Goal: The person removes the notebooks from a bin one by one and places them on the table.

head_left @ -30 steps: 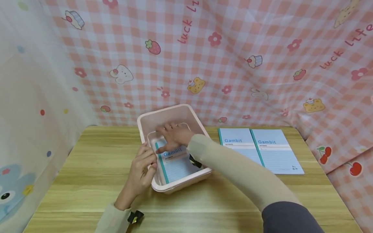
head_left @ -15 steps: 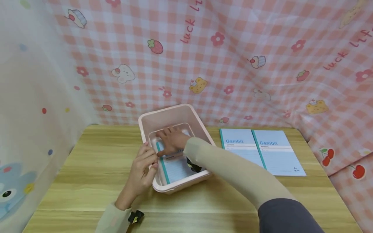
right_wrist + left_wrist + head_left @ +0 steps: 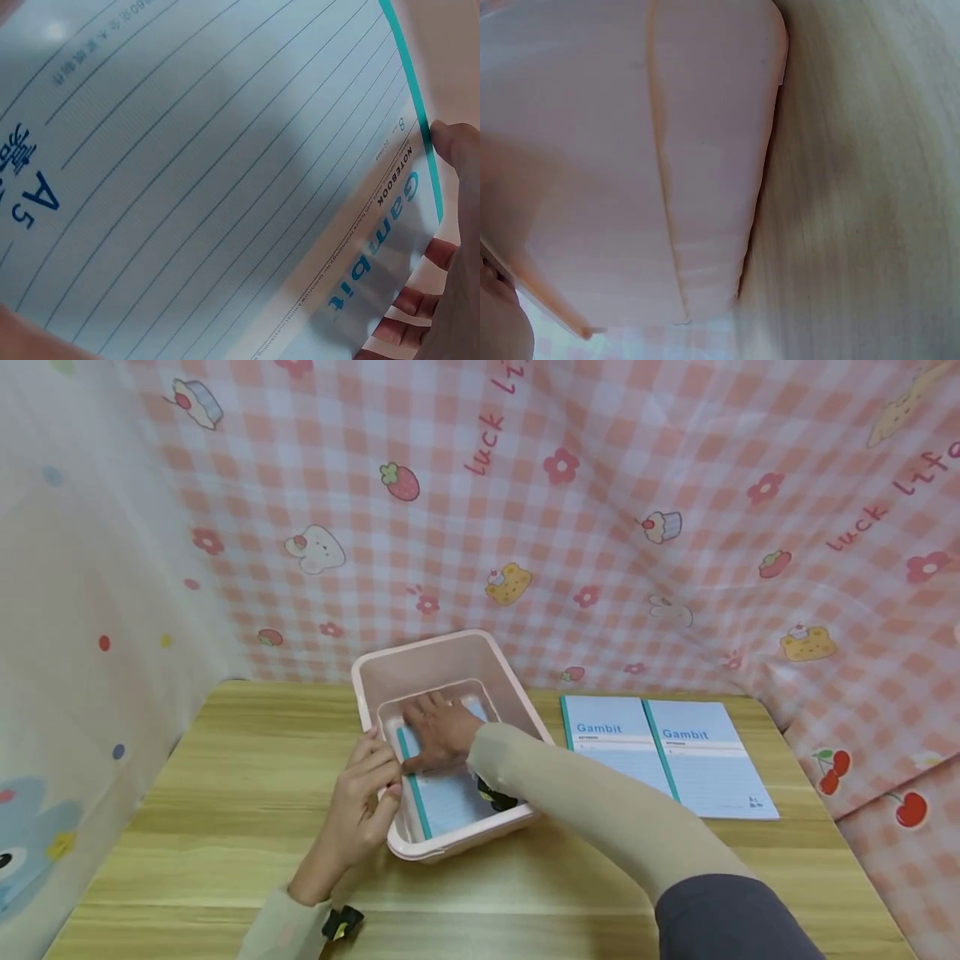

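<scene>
A pale pink plastic bin [image 3: 517,689] stands on the table, with a blue Gambit notebook [image 3: 450,802] lying face up inside it. My left hand [image 3: 367,789] holds the bin's left rim, fingers curled over the edge. Reaching into the bin, my right hand [image 3: 442,732] rests spread over the upper part of the notebook and hides its title in the head view. In the right wrist view the thumb [image 3: 454,142] touches the notebook's green spine, and several fingertips [image 3: 409,304] show past its top edge. The left wrist view shows mostly the bin's outer wall [image 3: 592,150].
Two more Gambit notebooks [image 3: 611,731] lie side by side on the wooden table [image 3: 225,827], right of the bin. A pink checked cloth [image 3: 450,527] hangs behind the table. A pale patterned cloth [image 3: 82,568] hangs at the left.
My right hand has sunk lower into the bin and slid slightly nearer, covering the notebook's title. The left hand keeps its hold on the rim.
</scene>
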`<action>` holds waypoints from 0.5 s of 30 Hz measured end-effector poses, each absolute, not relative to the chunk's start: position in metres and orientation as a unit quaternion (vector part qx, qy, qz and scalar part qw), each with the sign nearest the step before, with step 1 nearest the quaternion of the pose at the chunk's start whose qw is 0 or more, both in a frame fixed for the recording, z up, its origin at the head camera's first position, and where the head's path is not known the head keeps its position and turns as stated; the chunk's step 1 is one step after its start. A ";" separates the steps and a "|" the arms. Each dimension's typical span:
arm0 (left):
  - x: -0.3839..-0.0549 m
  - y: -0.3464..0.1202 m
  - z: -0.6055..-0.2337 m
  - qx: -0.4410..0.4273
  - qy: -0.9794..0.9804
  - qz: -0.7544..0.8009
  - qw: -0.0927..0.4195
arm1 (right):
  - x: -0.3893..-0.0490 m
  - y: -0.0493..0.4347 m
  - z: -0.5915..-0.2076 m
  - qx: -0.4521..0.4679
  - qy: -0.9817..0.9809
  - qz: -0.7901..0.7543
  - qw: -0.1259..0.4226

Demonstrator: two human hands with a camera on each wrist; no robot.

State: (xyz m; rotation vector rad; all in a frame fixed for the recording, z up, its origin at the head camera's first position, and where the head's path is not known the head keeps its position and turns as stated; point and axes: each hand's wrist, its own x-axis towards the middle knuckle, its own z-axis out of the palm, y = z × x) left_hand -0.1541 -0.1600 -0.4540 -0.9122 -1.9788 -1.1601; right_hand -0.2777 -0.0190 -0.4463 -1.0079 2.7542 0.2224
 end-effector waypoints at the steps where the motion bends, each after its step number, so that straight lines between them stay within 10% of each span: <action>1: -0.154 -0.160 -0.454 -0.348 -0.757 -0.443 0.330 | -0.277 -0.019 -0.446 -0.342 0.932 0.076 0.097; 15: -0.154 -0.158 -0.455 -0.349 -0.752 -0.451 0.330 | -0.275 -0.019 -0.443 -0.339 0.931 0.083 0.104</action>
